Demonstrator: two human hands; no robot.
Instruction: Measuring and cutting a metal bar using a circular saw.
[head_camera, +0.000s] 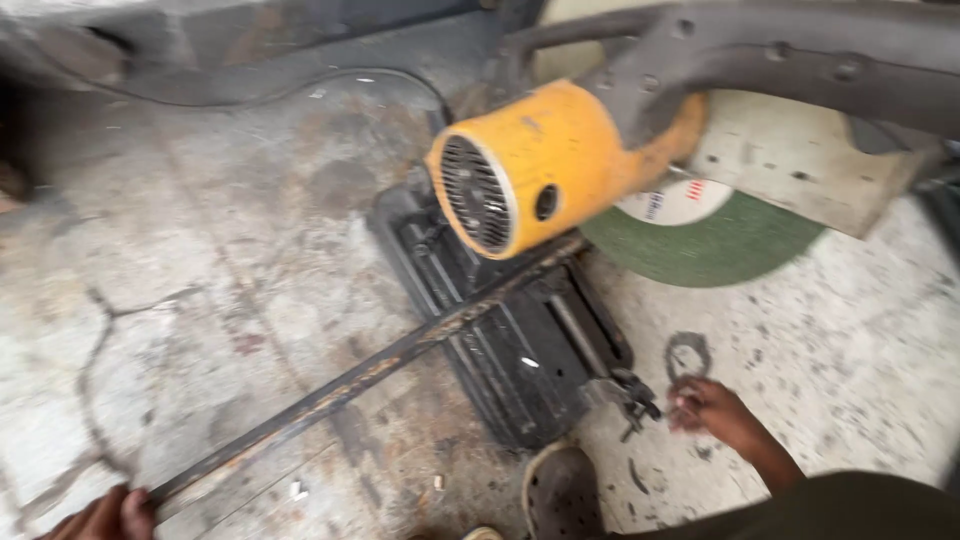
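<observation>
Rusty steel bar across saw base, green disc

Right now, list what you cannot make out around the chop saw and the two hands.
- Left hand: cut off by the bottom edge of the head view; its grip on the long metal bar is unclear.
- Right hand: motion-blurred at the vise handle; fingers indistinct.
- Green cutting disc: upper part hidden by the guard and yellow motor.
- Bar under the motor: clamping hidden.
</observation>
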